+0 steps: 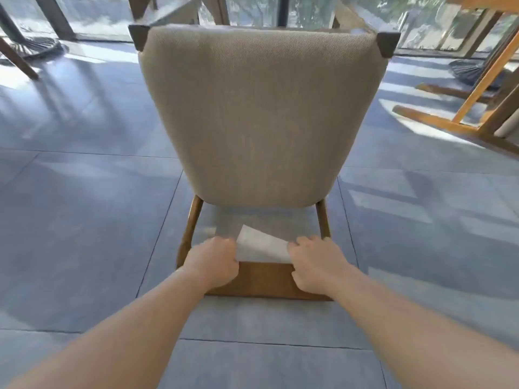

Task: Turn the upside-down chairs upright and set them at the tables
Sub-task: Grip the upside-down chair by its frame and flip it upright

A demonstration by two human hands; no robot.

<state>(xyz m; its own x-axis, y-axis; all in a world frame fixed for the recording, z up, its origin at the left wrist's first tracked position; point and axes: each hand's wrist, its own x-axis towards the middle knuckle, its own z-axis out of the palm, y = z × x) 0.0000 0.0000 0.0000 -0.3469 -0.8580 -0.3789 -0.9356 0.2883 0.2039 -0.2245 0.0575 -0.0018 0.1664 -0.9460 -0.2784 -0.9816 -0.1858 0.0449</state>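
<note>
A chair with a beige fabric cushion (261, 116) and a brown wooden frame fills the middle of the view, tipped over on the grey tiled floor. Its legs (168, 9) point up and away from me at the top. The wooden rail (264, 279) at its near end sits low by the floor. My left hand (213, 265) is closed over the left part of this rail. My right hand (314, 268) is closed over the right part. A patch of sunlight falls between the hands.
Another wooden chair (463, 108) lies overturned at the right. Dark wooden legs (16, 60) stand at the far left. Two dark ribbed round objects lie on the floor at the back left (36, 47) and back right (466, 70). Glass walls (258, 9) run along the back.
</note>
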